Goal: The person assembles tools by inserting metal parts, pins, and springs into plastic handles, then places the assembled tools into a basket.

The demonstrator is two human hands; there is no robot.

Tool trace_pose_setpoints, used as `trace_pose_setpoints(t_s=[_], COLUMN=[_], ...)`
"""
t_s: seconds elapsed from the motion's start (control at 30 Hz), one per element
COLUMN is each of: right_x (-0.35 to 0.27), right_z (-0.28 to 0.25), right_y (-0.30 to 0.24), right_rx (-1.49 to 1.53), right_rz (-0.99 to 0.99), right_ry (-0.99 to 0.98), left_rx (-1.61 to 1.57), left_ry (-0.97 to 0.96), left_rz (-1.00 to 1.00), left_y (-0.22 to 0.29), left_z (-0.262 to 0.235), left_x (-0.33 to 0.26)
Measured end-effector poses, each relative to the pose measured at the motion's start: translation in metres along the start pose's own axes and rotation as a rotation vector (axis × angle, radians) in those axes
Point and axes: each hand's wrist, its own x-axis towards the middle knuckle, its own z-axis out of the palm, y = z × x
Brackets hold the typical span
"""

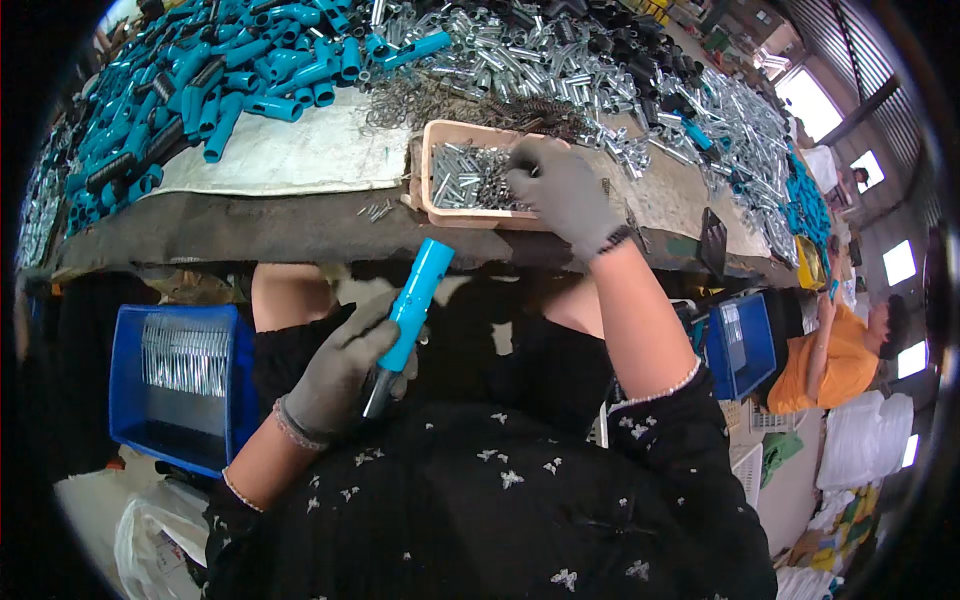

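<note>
My left hand [347, 372], in a grey glove, is wrapped round a teal plastic tube [420, 290] above my lap. The tube is tilted, its upper end pointing toward the table, and a dark metal piece [378, 394] sticks out below it. My right hand [560, 190], also gloved, is over the right side of a pale pink tray [480, 218] at the table's near edge. Its fingers are curled together; whatever they pinch is hidden. In the tray lie small metal pins [458, 175] and small springs [497, 185].
Teal tubes [270, 60] are heaped far left, shiny metal tubes [540, 65] far right, with loose springs [420, 105] between. Blue bins flank me: one on the left [165, 415] with metal rods, one on the right [742, 350]. Another person [835, 360] sits at the right.
</note>
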Motion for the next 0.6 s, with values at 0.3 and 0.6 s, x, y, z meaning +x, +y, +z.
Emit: trace_pose_setpoints(t_s=[0.3, 0.6], right_x=[-0.106, -0.112], right_z=[0.006, 0.044], right_y=[-0.096, -0.100], right_rx=[0.894, 0.826], right_rz=[0.042, -0.135], right_ry=[-0.149, 0.134], left_rx=[-0.191, -0.115], left_ry=[-0.003, 0.113], left_rz=[0.023, 0.108], left_y=[-0.006, -0.019], left_z=[0.006, 0.014], left_x=[-0.008, -0.010])
